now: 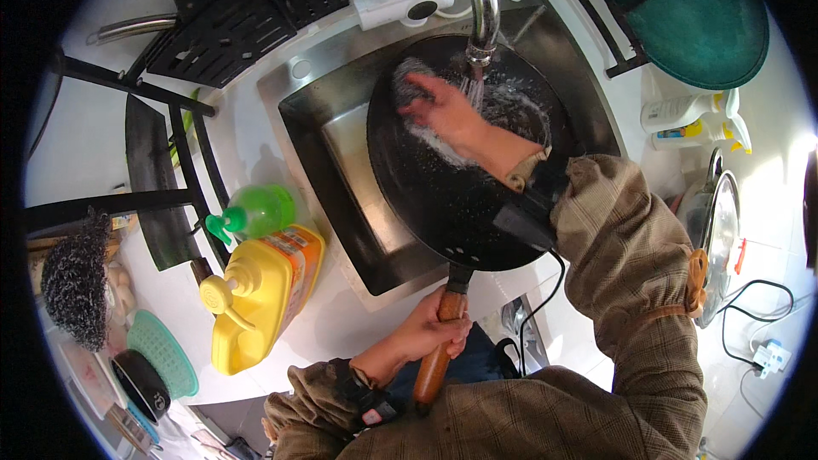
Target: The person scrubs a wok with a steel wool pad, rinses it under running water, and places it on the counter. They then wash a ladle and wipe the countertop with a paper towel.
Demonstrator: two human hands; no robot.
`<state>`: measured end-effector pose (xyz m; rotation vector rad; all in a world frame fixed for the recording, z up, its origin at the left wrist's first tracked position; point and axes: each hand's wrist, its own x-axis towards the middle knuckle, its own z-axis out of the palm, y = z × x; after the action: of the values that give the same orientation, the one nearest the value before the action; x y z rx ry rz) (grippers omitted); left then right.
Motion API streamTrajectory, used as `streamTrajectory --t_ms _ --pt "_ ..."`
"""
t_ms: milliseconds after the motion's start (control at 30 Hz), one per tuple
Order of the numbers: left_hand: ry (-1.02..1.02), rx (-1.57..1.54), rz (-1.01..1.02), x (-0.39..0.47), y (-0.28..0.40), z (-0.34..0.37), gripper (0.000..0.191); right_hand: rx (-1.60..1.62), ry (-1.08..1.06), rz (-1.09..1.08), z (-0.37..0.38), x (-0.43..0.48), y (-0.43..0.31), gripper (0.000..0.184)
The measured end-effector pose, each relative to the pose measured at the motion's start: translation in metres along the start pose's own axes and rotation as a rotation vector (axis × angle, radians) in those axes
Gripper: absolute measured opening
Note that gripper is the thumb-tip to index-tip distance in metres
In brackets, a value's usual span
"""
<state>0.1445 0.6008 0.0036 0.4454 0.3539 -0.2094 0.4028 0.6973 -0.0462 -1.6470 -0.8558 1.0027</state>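
A large black wok (441, 204) rests over the stainless steel sink (358, 198), its wooden handle (431, 364) pointing towards me. My left hand (434, 326) is wrapped around that handle. Inside the wok, my right hand (441, 108) is blurred, over a dark grey scouring pad (412, 76) near the far left wall; I cannot tell how firmly the fingers hold it. Water runs from the chrome faucet (484, 13) into the wok, beside my right hand. White foam (441, 147) lies on the wok's inner surface.
Left of the sink stand a green pump bottle (262, 211) and a yellow detergent jug (255, 306). Black racks (192, 160) flank the sink. At the right are spray bottles (684, 112), a glass lid (722, 236) and a teal round item (696, 19). A black cable (543, 300) hangs near my right sleeve.
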Motion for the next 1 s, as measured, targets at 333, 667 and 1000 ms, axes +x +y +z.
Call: streamTrajectory --t_ms 333,667,1000 --pt "0.035 -0.123 -0.038 -0.006 0.010 -0.011 0.028 -0.616 -0.915 -0.070 -0.051 -0.094 -0.005 0.042" --pt "0.002 -0.077 -0.040 -0.010 0.018 -0.010 0.029 -0.650 -0.814 -0.317 -0.029 -0.079 0.004 0.041" --pt "-0.057 -0.015 -0.067 -0.009 0.012 -0.005 0.031 -1.567 -0.214 -0.530 -0.063 -0.005 -0.016 0.042"
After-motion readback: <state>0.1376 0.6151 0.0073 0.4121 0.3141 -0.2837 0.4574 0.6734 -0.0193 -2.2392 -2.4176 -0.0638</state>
